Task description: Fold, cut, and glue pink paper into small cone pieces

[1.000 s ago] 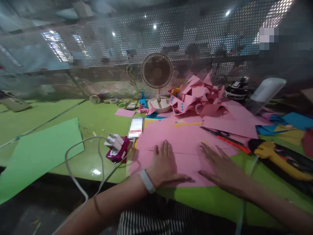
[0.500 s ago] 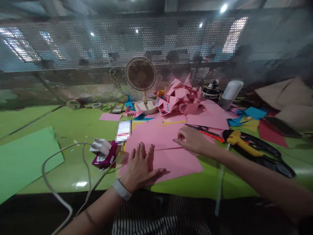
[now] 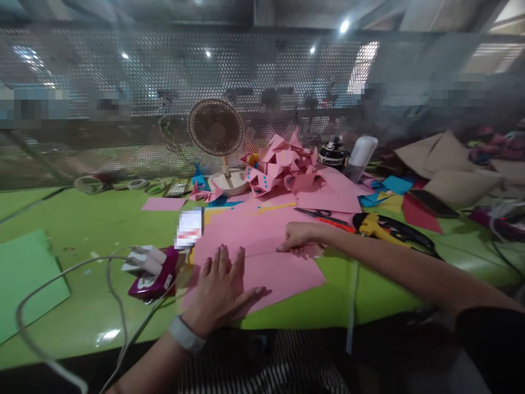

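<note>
- The left hand (image 3: 219, 287) lies flat and wide open on the pink paper (image 3: 262, 249), fingers spread, pressing down on its near left part.
- A white band (image 3: 186, 335) sits on the left wrist.
- The right hand (image 3: 301, 239) is curled narrow on the same pink paper, fingertips pinching at a fold line that runs across the sheet.
- The pink paper lies in the middle of the green tabletop (image 3: 102, 219), right in front of the person. Its near edge almost reaches the near edge of the tabletop.
- Just left of the paper sits a purple box (image 3: 153, 276) with a white plug (image 3: 143, 259) on top. A white cord (image 3: 61, 273) loops away from it to the near left.
- A green sheet (image 3: 24, 279) lies at the far left.
- Past the right hand lie scissors (image 3: 324, 217) with red on them, and next to them, further right, a yellow and black tool (image 3: 389, 230).
- Far back stands a small fan (image 3: 216, 131). To its right is a heap of folded pink paper bits (image 3: 287, 161) with blue dots.
- A white bottle (image 3: 361, 156) stands to the right of the heap, far back.
- Blue, yellow and red paper pieces (image 3: 406, 200) lie on the right side.
- A wall with many little holes (image 3: 164, 82) runs along the far side of the tabletop.
</note>
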`<state>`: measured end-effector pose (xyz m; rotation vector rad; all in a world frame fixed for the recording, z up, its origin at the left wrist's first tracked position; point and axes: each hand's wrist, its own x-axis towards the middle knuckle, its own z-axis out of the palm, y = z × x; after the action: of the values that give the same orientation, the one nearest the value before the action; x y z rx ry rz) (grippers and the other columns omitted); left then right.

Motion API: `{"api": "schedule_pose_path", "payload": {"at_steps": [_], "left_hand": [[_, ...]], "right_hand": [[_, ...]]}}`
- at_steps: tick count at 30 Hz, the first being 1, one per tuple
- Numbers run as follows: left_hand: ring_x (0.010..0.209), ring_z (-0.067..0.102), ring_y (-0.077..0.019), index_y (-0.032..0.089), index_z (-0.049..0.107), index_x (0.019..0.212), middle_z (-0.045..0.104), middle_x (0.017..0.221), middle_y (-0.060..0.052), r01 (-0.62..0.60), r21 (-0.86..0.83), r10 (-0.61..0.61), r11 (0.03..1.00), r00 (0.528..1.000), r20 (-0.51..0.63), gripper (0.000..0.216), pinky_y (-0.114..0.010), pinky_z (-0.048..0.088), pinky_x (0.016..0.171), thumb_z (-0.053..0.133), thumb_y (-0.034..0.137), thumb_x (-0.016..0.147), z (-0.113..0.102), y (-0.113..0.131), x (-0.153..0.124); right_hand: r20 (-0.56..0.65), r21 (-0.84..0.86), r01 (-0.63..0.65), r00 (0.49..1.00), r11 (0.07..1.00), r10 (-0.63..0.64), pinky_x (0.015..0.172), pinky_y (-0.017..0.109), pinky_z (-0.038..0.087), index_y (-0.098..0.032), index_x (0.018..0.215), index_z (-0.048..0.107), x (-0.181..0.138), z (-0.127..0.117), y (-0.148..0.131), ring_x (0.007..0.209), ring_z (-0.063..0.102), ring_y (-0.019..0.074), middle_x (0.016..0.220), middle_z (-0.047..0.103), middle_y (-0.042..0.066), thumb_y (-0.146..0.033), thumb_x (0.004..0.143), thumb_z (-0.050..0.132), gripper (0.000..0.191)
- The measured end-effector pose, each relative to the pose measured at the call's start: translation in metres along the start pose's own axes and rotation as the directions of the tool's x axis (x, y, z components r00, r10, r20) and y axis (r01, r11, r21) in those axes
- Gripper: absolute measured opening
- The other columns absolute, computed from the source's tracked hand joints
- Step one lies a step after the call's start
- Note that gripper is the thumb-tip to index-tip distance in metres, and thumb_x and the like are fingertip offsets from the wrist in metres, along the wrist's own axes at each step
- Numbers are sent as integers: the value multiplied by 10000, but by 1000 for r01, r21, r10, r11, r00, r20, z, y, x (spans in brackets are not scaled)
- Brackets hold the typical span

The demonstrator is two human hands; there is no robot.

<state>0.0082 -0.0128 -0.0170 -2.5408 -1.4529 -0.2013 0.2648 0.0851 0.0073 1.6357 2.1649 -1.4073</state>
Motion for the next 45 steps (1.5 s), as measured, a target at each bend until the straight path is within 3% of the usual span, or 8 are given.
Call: {"api": "schedule_pose_path", "payload": {"at_steps": [10,12,14,16,19,31,37,45], "left_hand": [[1258,331,-421,133,284,1391,365,1367,-264,-5,61,5,998,1000,7,933,-585,268,963,284,785,724,-3,0,3],[1242,351,-413,141,323,1372,405,1339,-249,-14,64,14,998,1000,4,893,-582,261,965,286,770,740,-6,-1,4],[1226,376,-386,181,380,1338,464,1296,-204,-38,47,38,998,999,3,788,-578,258,966,284,729,780,-10,-4,6],[1215,394,-350,238,452,1274,516,1253,-145,-71,9,71,997,997,-2,644,-577,254,970,283,670,829,-17,-6,9],[1177,438,-318,250,545,1152,556,1203,-104,-59,-53,58,997,998,-16,509,-569,263,973,335,607,856,-25,-9,17],[842,540,-166,176,604,912,585,875,-48,-252,-253,271,934,962,41,235,-303,452,749,384,254,933,-17,-17,64],[816,522,-170,169,582,998,569,876,-51,-343,-201,353,917,935,15,214,-326,463,738,381,199,931,-9,-23,61],[852,539,-174,207,585,1049,594,912,-43,-260,-337,276,905,961,0,232,-355,464,790,395,175,921,-4,-24,65]], "right_hand": [[-228,-74,-144,966,987,124,483,214,384,-136,538,590,-73,-30,46,452,499,99,477,564,10,-431,765,550,374],[-352,-160,-74,936,984,13,535,226,395,-141,614,616,-75,-20,38,524,528,114,575,609,31,-431,811,499,369],[-480,-391,72,835,918,-270,612,246,410,-155,765,637,-67,-3,28,649,560,140,746,650,48,-417,814,531,286],[-418,-618,232,713,751,-563,733,276,413,-170,926,624,-53,15,19,836,559,171,932,637,67,-362,825,562,225],[-306,-768,279,631,576,-713,805,315,394,-157,956,604,-31,34,15,917,522,187,955,601,86,-313,867,534,193],[-209,-908,186,575,375,-791,698,313,364,-123,871,576,-20,43,25,805,472,190,860,559,78,-109,902,410,170],[-251,-889,199,542,413,-802,698,329,346,-136,841,582,-18,43,23,795,472,196,838,562,78,-240,926,414,215],[-333,-768,280,594,577,-732,727,318,353,-147,861,591,-17,44,21,800,480,178,843,575,63,-173,931,378,226]]}}
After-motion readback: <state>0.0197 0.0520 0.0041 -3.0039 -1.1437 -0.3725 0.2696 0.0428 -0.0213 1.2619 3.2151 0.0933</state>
